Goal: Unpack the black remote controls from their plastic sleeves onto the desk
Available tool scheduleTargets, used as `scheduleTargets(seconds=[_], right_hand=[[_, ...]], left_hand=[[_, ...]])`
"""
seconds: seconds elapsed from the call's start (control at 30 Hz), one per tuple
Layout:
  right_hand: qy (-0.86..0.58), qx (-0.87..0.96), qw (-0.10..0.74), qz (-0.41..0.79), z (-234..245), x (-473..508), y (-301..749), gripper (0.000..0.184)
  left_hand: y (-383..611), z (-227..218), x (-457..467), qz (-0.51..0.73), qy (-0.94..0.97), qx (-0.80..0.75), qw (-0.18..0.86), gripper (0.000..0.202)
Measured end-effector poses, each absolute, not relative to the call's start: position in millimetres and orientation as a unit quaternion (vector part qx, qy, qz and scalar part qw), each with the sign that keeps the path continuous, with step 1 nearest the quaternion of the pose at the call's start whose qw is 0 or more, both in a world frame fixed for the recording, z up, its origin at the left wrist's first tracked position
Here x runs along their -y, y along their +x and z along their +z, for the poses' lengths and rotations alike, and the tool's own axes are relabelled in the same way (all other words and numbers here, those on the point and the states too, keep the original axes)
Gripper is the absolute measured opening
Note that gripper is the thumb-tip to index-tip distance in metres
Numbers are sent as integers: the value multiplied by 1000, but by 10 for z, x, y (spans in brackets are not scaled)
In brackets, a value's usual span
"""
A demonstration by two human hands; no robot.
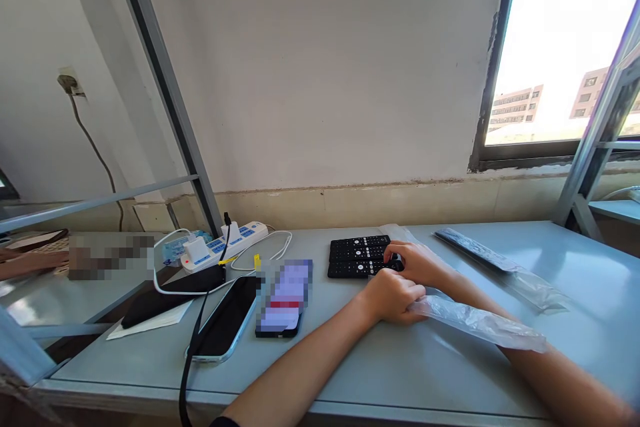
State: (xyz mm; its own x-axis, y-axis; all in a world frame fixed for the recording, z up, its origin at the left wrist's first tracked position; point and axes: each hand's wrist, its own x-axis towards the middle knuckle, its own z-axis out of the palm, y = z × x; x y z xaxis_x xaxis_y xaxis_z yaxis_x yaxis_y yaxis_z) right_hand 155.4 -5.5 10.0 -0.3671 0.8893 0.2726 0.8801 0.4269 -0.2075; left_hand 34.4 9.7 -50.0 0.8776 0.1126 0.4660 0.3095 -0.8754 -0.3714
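Several black remote controls lie side by side on the grey desk, their buttons facing up. My right hand has its fingers closed on the right end of the nearest remote control. Just in front of it, my left hand is closed round the end of a clear plastic sleeve, which trails right across my right forearm. Whether anything is inside that sleeve cannot be seen. Further right lies another remote control in a plastic sleeve. More clear plastic lies behind the remotes.
Left of my hands are a phone with a lit screen, a dark phone and a black pouch. A white power strip with cables stands behind them. Metal posts flank the desk. Another person's arm shows far left.
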Motion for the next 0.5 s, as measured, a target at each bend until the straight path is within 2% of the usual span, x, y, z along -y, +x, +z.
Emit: scheduleTargets(seconds=[0.27, 0.5], right_hand=[[-546, 820, 168, 25, 115, 78, 1549, 18], [-527, 825, 204, 21, 70, 41, 1588, 10]], left_hand=[[344, -506, -107, -213, -945, 118, 220, 37], [344, -523, -114, -230, -941, 111, 223, 37]])
